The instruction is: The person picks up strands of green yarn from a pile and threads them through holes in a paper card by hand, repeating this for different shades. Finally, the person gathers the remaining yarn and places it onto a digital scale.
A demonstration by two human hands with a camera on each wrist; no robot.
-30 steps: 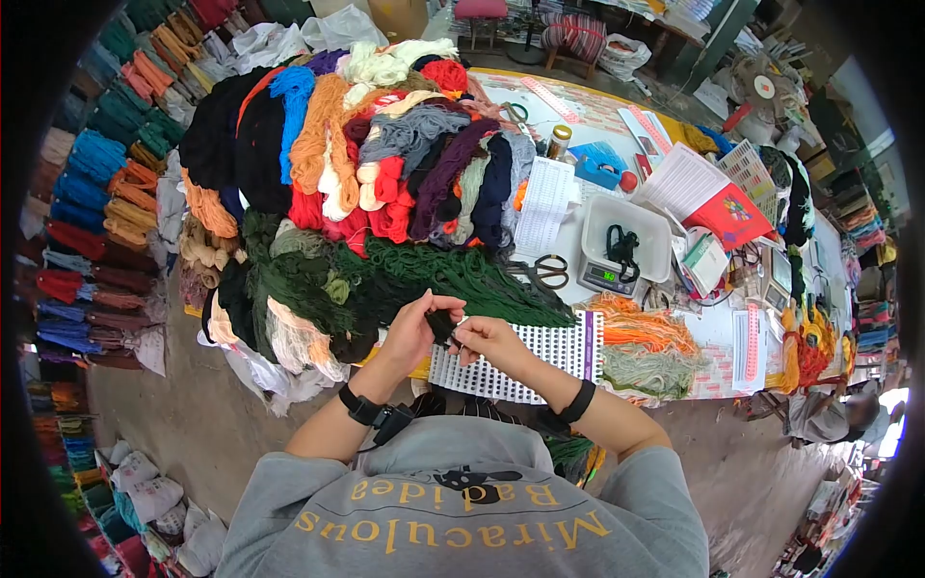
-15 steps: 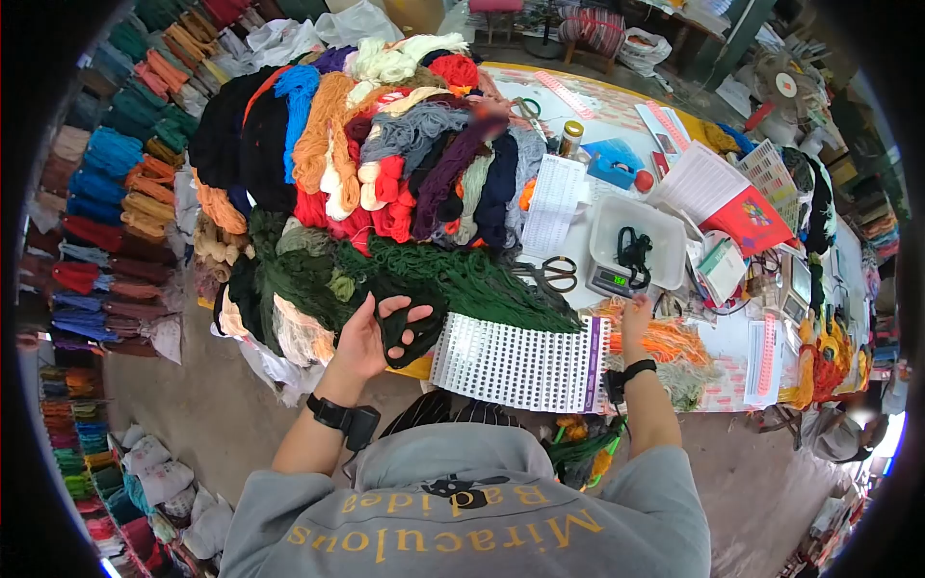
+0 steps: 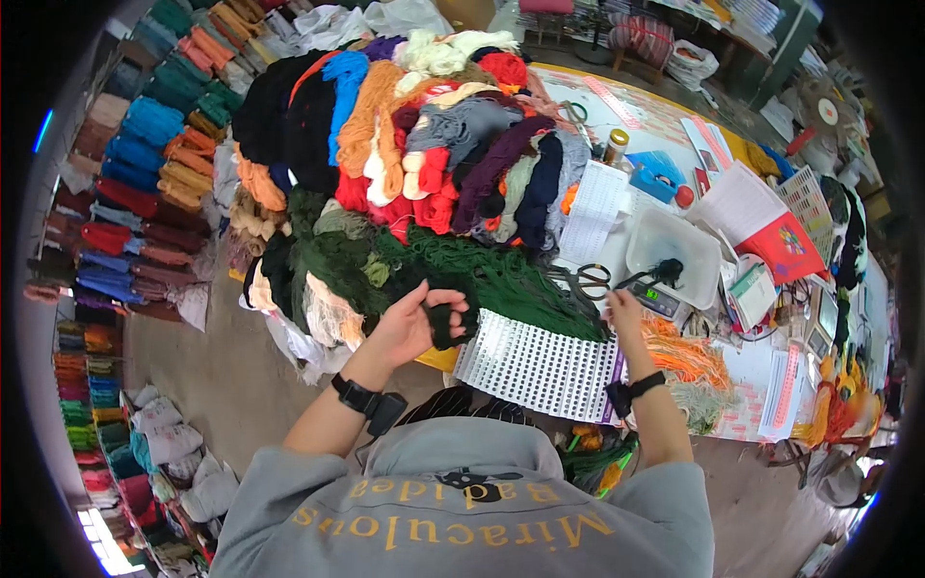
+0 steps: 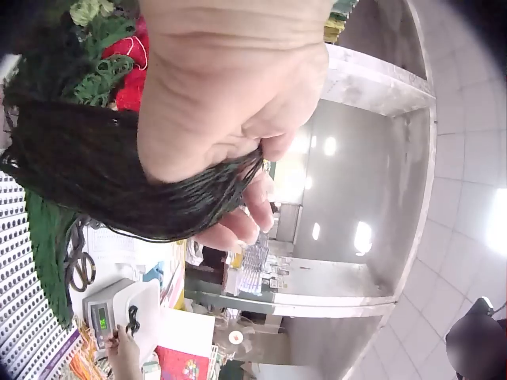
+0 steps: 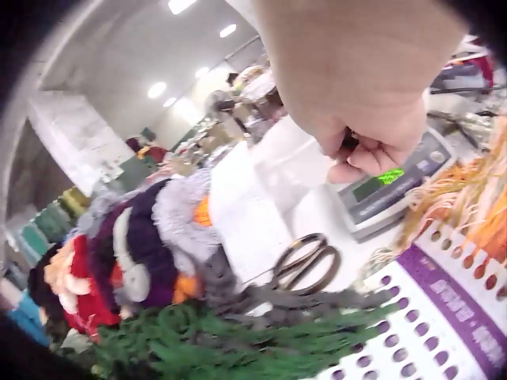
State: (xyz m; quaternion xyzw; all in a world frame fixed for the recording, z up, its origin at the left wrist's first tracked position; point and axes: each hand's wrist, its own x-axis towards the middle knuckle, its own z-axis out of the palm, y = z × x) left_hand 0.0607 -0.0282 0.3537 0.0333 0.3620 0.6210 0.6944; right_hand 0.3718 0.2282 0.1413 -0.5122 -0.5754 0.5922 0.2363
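Note:
A hank of dark yarn [image 3: 451, 313] [image 4: 119, 178] loops over my left hand [image 3: 409, 328] [image 4: 230, 95], whose fingers curl round the strands. My right hand [image 3: 626, 316] [image 5: 356, 87] is beside the digital scale [image 3: 655, 301] [image 5: 380, 194], fingertips closed on a dark strand that is mostly hidden in the right wrist view. Another small dark yarn bundle [image 3: 667, 272] [image 4: 133, 318] lies in the clear plastic tray [image 3: 686, 236] on the scale, one end stretching towards my right hand.
Dark green yarn [image 3: 501, 284] and scissors [image 3: 592, 282] lie left of the scale. A white card with rows of holes [image 3: 540, 364] is between my hands, orange yarn [image 3: 684, 352] to its right. A multicoloured yarn pile [image 3: 462, 125] stands behind; papers [image 3: 737, 202] lie beyond the tray.
My hands have parted since a second ago, the right moving over to the scale. The small bundle in the tray has shifted and bunched up. My left fingers have curled more round the hank.

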